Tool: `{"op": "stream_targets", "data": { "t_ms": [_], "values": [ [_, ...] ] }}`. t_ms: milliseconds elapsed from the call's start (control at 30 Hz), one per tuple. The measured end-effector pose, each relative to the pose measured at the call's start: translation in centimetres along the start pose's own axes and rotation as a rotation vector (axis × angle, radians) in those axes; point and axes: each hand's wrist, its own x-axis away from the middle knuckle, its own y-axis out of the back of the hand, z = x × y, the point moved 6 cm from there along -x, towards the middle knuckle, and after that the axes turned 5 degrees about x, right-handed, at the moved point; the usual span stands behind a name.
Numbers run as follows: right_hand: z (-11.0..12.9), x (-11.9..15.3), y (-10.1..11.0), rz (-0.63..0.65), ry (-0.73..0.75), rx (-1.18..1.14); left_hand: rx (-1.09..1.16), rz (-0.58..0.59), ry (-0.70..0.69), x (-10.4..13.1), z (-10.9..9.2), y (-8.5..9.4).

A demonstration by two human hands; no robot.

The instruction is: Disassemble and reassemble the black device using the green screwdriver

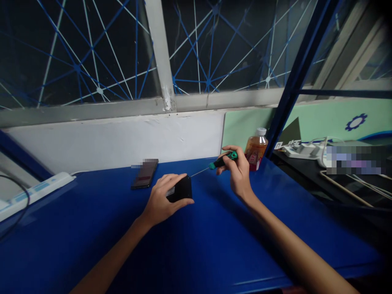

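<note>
Near the middle of the blue table, my left hand (161, 199) is closed around a small black box-shaped device (183, 190), fingers over its top edge and thumb along its near side. Part of a pale label shows beside my fingers. My right hand (237, 167) grips a screwdriver (223, 161) by its green and black handle. The thin metal shaft slants down to the left, and its tip is at the device's upper right corner. Whether the tip sits in a screw is too small to tell.
A smartphone (145, 174) lies on the blue table (196, 253) behind my left hand. A drink bottle (256, 149) with a white cap stands beyond my right hand. On the left edge is a white power strip (39, 194); another power strip (301, 150) and cables are at right.
</note>
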Motion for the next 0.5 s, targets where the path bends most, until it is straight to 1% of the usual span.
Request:
{"op": "stream_targets", "data": {
  "t_ms": [100, 233, 300, 400, 500],
  "values": [
    [-0.2, 0.1, -0.2, -0.001, -0.003, -0.045, -0.011, -0.001, 0.008, 0.1, 0.1, -0.1],
    [-0.2, 0.1, 0.2, -0.076, -0.023, 0.036, -0.032, -0.002, 0.004, 0.2, 0.1, -0.3],
    [-0.5, -0.1, 0.3, -0.089, -0.047, 0.070, -0.041, -0.001, 0.002, 0.3, 0.2, -0.3],
    [-1.2, -0.4, 0.4, -0.048, -0.091, 0.105, -0.046, 0.000, -0.005, 0.4, 0.3, -0.3],
    [-1.9, -0.6, 0.1, 0.020, -0.147, 0.034, -0.048, -0.001, -0.018, 0.5, 0.3, -0.2]
  ]
}}
